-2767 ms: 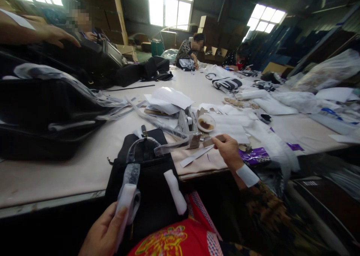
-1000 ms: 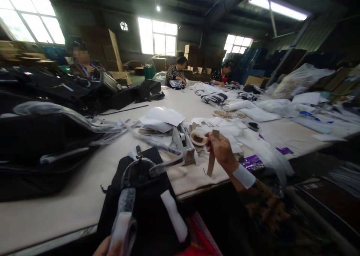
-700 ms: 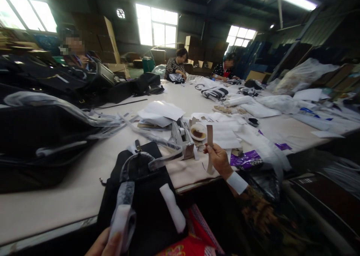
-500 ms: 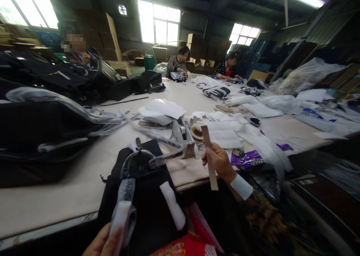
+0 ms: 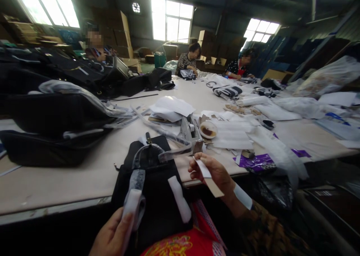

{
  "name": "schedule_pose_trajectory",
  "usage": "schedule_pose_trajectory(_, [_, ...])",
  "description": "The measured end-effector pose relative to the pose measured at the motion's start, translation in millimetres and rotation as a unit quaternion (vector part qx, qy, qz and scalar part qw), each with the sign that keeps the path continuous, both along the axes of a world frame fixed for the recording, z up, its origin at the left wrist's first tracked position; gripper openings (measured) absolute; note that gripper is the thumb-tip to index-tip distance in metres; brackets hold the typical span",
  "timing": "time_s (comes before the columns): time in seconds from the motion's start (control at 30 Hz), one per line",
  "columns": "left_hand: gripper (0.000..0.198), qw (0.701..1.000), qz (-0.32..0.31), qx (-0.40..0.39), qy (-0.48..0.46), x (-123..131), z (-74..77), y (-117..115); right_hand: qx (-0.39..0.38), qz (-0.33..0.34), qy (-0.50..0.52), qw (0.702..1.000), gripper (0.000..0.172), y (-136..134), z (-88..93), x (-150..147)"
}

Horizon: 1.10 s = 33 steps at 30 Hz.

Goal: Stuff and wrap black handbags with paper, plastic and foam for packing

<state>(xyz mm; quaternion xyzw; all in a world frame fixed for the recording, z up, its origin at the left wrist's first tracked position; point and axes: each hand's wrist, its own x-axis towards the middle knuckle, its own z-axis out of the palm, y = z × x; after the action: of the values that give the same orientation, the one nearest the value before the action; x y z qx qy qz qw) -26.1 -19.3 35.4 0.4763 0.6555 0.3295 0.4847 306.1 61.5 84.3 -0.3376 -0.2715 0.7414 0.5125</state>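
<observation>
A black bag (image 5: 157,196) hangs over the table's near edge onto my lap, its handles wrapped in clear film and white foam. My left hand (image 5: 112,235), at the bottom, pinches one foam-wrapped handle (image 5: 131,211) between thumb and fingers. My right hand (image 5: 215,173) hovers just right of the bag at the table edge, closed on a narrow cardboard strip (image 5: 208,177) that slants down to the right. A second foam-wrapped piece (image 5: 180,199) lies on the bag's front.
A tape dispenser (image 5: 192,134), a tape roll (image 5: 207,129), white sheets (image 5: 173,108) and purple plastic (image 5: 253,162) clutter the long table (image 5: 70,173). Black bags (image 5: 53,125) pile at the left. Three other people work at the far end.
My right hand brought the cardboard strip from the table up in front of me, then lowered it toward the bag, tilting it from upright to slanted. The left hand kept its hold on the handle.
</observation>
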Motion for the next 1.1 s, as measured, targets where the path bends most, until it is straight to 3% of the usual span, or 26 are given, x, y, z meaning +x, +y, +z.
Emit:
schedule_pose_trajectory(0.07, [0.056,1.000,-0.015,-0.005,-0.010,1.6,3.6,-1.0,0.006,0.029,-0.019,0.999,0.031,-4.9,1.5,-15.1])
schedule_pose_trajectory(0.2, [0.052,0.999,-0.022,-0.015,-0.038,6.4,17.0,-3.1,0.023,0.088,-0.042,0.995,0.066,-22.3,0.8,-53.2])
schedule_pose_trajectory(0.23, [0.050,0.998,-0.017,-0.018,-0.050,7.5,19.8,-3.8,0.023,0.106,-0.049,0.993,0.068,-29.3,-0.4,-62.9])
schedule_pose_trajectory(0.37, [0.045,0.991,-0.001,-0.043,-0.123,8.1,22.4,-7.2,-0.014,0.252,-0.118,0.960,0.036,-60.9,-11.1,-92.6])
schedule_pose_trajectory(0.43, [0.043,0.984,0.008,-0.056,-0.167,6.9,20.1,-9.0,-0.035,0.309,-0.163,0.936,0.041,-71.1,-17.2,-99.9])
schedule_pose_trajectory(0.5, [0.044,0.978,0.022,-0.065,-0.198,5.7,17.3,-10.3,-0.047,0.316,-0.215,0.923,0.043,-73.8,-20.4,-103.4])
schedule_pose_trajectory(0.6, [0.045,0.971,0.047,-0.076,-0.224,5.5,14.0,-11.0,-0.053,0.332,-0.298,0.893,0.031,-69.2,-18.5,-106.7])
schedule_pose_trajectory(0.7, [0.044,0.964,0.070,-0.050,-0.251,6.3,11.4,-11.2,-0.055,0.354,-0.374,0.856,0.019,-64.5,-14.4,-112.8])
schedule_pose_trajectory(0.8, [0.046,0.963,0.081,-0.025,-0.255,6.8,9.4,-12.4,-0.038,0.350,-0.418,0.838,0.021,-61.9,-13.5,-121.3])
schedule_pose_trajectory(0.97, [0.052,0.976,0.063,0.003,-0.210,8.7,10.1,-16.9,-0.030,0.357,-0.466,0.809,0.023,-50.6,-10.8,-131.7])
schedule_pose_trajectory(1.1, [0.062,0.993,0.051,0.037,-0.099,10.4,10.7,-21.3,-0.031,0.375,-0.462,0.803,0.022,-36.7,-6.2,-137.6])
